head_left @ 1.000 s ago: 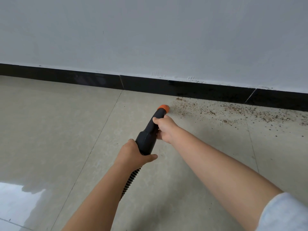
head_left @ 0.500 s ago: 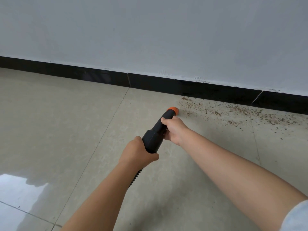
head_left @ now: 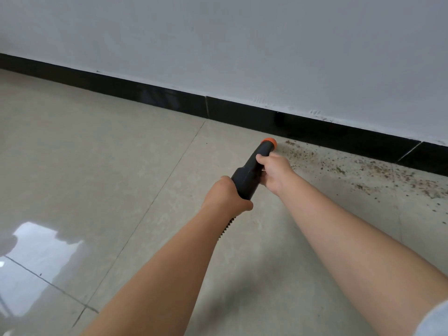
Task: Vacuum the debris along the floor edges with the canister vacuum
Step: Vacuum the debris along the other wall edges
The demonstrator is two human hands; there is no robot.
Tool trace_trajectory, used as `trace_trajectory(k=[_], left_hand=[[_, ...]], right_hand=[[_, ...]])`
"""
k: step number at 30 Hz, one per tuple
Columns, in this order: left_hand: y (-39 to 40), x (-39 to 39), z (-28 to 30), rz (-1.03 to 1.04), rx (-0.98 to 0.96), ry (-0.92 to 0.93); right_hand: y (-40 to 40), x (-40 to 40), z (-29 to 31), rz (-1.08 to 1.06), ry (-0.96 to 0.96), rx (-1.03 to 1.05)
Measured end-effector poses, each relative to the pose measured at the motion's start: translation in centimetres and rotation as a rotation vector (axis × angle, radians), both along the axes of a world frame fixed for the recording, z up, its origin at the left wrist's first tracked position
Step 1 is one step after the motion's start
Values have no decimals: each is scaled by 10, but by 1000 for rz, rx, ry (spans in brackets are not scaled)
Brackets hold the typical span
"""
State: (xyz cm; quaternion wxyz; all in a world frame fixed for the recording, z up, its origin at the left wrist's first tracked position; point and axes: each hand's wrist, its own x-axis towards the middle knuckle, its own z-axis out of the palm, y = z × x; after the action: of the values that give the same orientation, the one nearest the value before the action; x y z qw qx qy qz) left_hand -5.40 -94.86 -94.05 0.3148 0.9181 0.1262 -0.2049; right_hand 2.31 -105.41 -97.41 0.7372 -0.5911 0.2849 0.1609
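A black vacuum nozzle (head_left: 252, 170) with an orange tip (head_left: 268, 142) points at the floor edge. My left hand (head_left: 226, 196) grips its rear end, where the ribbed hose (head_left: 225, 227) comes out below my wrist. My right hand (head_left: 275, 172) grips the nozzle further forward, close behind the tip. Brown debris (head_left: 363, 169) lies scattered along the black skirting (head_left: 315, 132), starting just right of the orange tip and running to the right edge of view. The canister itself is out of view.
Beige glossy floor tiles (head_left: 97, 178) spread to the left and toward me, with a bright window reflection (head_left: 36, 251) at the lower left. A white wall (head_left: 242, 44) rises above the skirting.
The view has tilted and shifted; nozzle and both hands have moved forward toward the skirting, bringing the orange tip up to the left end of the debris strip. Both grips are unchanged.
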Motion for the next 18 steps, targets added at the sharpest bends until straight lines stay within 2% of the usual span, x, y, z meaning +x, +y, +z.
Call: trace_trajectory(k=[3, 12, 18], left_hand=[[0, 2, -4, 63, 30, -46], [66, -24, -15, 362, 56, -138], [95, -32, -15, 430, 66, -114]], right_hand=[[8, 7, -1, 34, -35, -14], [97, -6, -1, 357, -179, -52], [136, -9, -2, 434, -139, -35]])
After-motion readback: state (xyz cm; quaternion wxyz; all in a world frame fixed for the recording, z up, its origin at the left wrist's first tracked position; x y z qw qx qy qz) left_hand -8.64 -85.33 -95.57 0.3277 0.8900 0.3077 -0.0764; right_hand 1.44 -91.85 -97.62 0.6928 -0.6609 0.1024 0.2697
